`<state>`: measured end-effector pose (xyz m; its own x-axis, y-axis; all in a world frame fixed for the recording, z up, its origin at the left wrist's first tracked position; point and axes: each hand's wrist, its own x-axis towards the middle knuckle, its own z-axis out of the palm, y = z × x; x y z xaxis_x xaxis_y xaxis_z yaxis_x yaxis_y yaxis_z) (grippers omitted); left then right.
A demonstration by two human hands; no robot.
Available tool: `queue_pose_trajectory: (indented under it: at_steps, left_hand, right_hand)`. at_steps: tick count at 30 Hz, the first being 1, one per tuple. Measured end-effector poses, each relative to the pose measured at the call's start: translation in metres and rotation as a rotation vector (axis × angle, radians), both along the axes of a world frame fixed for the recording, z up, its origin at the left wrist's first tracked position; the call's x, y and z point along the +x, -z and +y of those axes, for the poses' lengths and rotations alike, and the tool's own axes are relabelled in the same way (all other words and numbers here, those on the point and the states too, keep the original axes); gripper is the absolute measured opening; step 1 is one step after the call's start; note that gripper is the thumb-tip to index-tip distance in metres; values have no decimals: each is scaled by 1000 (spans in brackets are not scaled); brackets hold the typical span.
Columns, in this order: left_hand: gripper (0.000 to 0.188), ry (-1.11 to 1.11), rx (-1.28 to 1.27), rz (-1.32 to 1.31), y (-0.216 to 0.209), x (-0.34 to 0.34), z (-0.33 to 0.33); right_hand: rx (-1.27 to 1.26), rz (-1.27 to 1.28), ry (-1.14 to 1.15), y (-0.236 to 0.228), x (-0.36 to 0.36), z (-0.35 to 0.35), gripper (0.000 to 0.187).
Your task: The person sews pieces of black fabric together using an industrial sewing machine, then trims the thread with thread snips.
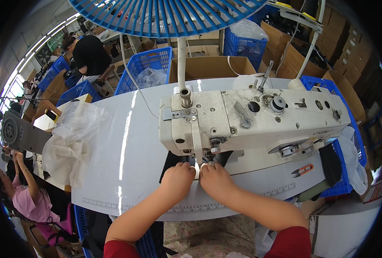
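A white industrial sewing machine (199, 105) stands on the pale tabletop, with both my hands close together in front of its needle. Black fabric (169, 164) lies under the machine head and shows on either side of the needle area. My left hand (178, 178) is closed with its fingers curled down on the fabric's near edge. Close beside it, my right hand (217, 177) is also closed, its fingertips pinching the fabric just below the needle clamp. My fingers hide the needle tip and the fabric edge between them.
Orange-handled thread snips (302, 170) lie right of my right forearm. A ruler strip (199, 208) runs along the table's front edge. Crumpled translucent plastic (72, 146) covers the left side. Blue crates (146, 64) and cardboard boxes surround the table. Two other people work at left.
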<state>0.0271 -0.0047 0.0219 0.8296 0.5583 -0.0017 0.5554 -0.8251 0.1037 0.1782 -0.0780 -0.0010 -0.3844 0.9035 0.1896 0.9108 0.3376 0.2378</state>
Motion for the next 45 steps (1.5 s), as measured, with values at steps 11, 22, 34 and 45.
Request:
queue_pose_trajectory:
  at_steps: [11, 22, 34, 45]
  left_hand:
    - [10, -6, 14, -38, 4, 2, 2]
    - [4, -36, 6, -98, 5, 3, 6]
    - [5, -10, 32, -196, 14, -1, 11]
    - [8, 0, 19, -278, 16, 0, 14]
  right_hand:
    - [1, 59, 53, -6, -1, -4, 15]
    - [37, 119, 5, 0, 2, -5, 18]
    - [60, 121, 23, -3, 6, -3, 29]
    - [167, 201, -19, 3, 8, -2, 15]
